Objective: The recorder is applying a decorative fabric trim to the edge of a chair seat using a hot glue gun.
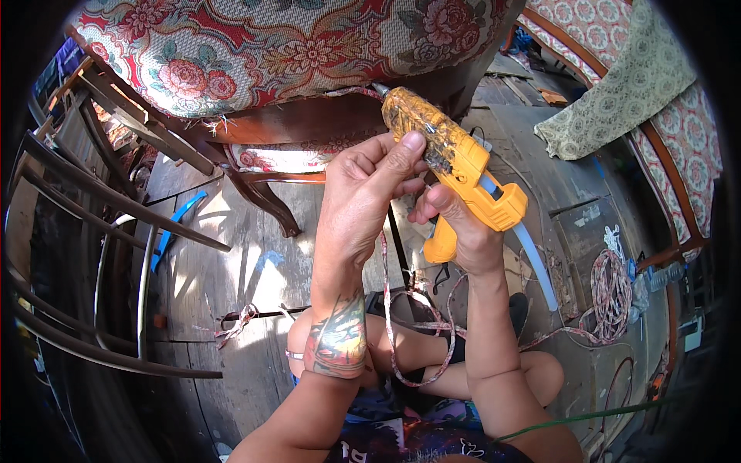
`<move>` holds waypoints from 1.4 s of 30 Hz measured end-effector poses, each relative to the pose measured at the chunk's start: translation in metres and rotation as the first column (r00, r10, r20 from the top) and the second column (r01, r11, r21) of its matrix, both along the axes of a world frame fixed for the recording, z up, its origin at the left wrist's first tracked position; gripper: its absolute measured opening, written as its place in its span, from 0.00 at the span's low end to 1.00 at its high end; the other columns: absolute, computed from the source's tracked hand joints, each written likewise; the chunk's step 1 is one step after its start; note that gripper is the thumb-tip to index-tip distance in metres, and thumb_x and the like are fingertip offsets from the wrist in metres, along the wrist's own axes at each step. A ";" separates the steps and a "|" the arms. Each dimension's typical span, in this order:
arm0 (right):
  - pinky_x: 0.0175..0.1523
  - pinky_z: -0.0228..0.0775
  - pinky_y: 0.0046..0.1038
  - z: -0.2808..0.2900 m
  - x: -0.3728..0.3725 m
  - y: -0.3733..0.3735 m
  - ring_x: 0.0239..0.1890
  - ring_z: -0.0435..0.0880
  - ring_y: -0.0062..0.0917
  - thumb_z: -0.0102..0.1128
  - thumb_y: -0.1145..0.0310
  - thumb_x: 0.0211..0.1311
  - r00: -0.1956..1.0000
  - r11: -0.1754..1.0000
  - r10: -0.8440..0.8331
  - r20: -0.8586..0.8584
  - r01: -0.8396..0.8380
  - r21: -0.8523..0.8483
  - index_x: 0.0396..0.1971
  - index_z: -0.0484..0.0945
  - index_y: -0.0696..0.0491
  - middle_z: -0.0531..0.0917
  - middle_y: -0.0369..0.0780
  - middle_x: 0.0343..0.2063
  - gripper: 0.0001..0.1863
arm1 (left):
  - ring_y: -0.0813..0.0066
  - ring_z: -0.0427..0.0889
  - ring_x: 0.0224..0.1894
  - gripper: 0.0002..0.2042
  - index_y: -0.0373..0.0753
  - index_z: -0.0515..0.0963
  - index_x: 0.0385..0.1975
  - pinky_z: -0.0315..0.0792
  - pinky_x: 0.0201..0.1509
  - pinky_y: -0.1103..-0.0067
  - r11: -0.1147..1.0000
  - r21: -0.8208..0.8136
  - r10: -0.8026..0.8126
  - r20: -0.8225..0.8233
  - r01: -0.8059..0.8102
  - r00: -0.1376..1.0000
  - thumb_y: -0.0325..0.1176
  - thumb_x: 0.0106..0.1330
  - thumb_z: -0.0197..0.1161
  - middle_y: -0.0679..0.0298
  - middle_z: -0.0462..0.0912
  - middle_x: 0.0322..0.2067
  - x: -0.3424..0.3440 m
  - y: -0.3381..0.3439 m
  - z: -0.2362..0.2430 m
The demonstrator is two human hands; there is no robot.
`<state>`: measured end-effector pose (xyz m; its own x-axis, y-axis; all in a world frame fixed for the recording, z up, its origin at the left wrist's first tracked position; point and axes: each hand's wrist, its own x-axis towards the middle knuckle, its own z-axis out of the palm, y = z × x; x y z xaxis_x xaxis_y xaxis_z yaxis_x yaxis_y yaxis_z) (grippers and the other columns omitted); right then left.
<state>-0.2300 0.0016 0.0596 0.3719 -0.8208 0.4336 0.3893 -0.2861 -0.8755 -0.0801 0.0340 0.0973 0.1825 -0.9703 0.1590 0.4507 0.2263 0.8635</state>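
Observation:
My right hand (pixel 469 231) is wrapped round the handle of a yellow hot glue gun (pixel 441 133) with dark smears on its barrel. A translucent glue stick (pixel 537 266) sticks out of its rear. The nozzle points up at the lower edge of a floral upholstered chair part (pixel 309 58), where a patterned trim cord runs along the edge. My left hand (pixel 367 181) is closed beside the barrel, its thumb over the gun's side; what its fingers pinch is hidden. Below it the red-and-white trim cord (pixel 386 309) loops down across my lap.
A coil of trim cord (pixel 610 289) lies on the plank floor (pixel 255 309) at the right. Dark curved chair frames (pixel 85 193) stand at the left, near a blue strip (pixel 176 224). Patterned cloth (pixel 625 85) drapes over another chair at the right. A green cord (pixel 594 417) crosses my right arm.

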 end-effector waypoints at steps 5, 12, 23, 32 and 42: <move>0.37 0.76 0.22 0.000 -0.001 0.001 0.29 0.83 0.18 0.69 0.64 0.69 1.000 1.000 -0.011 -0.002 0.011 0.005 0.43 0.82 0.60 0.85 0.36 0.29 0.13 | 0.86 0.80 0.36 0.17 0.32 0.84 0.45 0.76 0.42 0.86 1.000 -0.001 0.002 0.000 -0.002 1.000 0.42 0.73 0.67 0.69 0.85 0.35 -0.002 -0.002 0.000; 0.38 0.77 0.22 -0.002 -0.001 0.001 0.30 0.83 0.18 0.69 0.64 0.69 1.000 1.000 -0.021 -0.008 0.021 0.012 0.42 0.82 0.60 0.85 0.36 0.30 0.13 | 0.80 0.87 0.33 0.18 0.29 0.82 0.49 0.82 0.41 0.84 0.999 -0.022 0.029 0.066 -0.027 0.997 0.41 0.75 0.63 0.60 0.89 0.37 -0.001 -0.003 -0.003; 0.37 0.76 0.22 -0.003 -0.001 0.000 0.29 0.83 0.18 0.69 0.63 0.69 1.000 1.000 -0.024 -0.002 0.024 0.006 0.41 0.82 0.59 0.84 0.35 0.26 0.14 | 0.87 0.80 0.35 0.16 0.31 0.84 0.44 0.76 0.40 0.87 1.000 -0.006 0.000 0.007 0.000 1.000 0.42 0.73 0.66 0.67 0.85 0.34 -0.004 -0.001 0.001; 0.37 0.77 0.22 -0.001 0.000 0.002 0.29 0.83 0.19 0.69 0.64 0.69 0.999 0.999 -0.033 0.014 0.032 0.020 0.42 0.82 0.60 0.84 0.36 0.27 0.14 | 0.86 0.81 0.35 0.17 0.30 0.84 0.44 0.77 0.41 0.87 1.000 -0.004 -0.004 0.017 0.004 1.000 0.42 0.73 0.67 0.67 0.85 0.34 -0.003 -0.002 0.000; 0.37 0.77 0.22 -0.004 -0.001 0.001 0.30 0.83 0.19 0.70 0.65 0.68 0.999 0.999 -0.038 0.026 0.037 0.036 0.44 0.82 0.60 0.84 0.37 0.29 0.14 | 0.87 0.81 0.35 0.17 0.30 0.84 0.44 0.77 0.41 0.87 1.000 -0.005 -0.009 0.016 0.009 1.000 0.42 0.73 0.66 0.67 0.86 0.35 -0.005 -0.003 0.001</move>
<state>-0.2313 0.0025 0.0557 0.3295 -0.8488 0.4135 0.4026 -0.2699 -0.8747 -0.0852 0.0315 0.0982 0.1708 -0.9710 0.1671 0.4386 0.2267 0.8696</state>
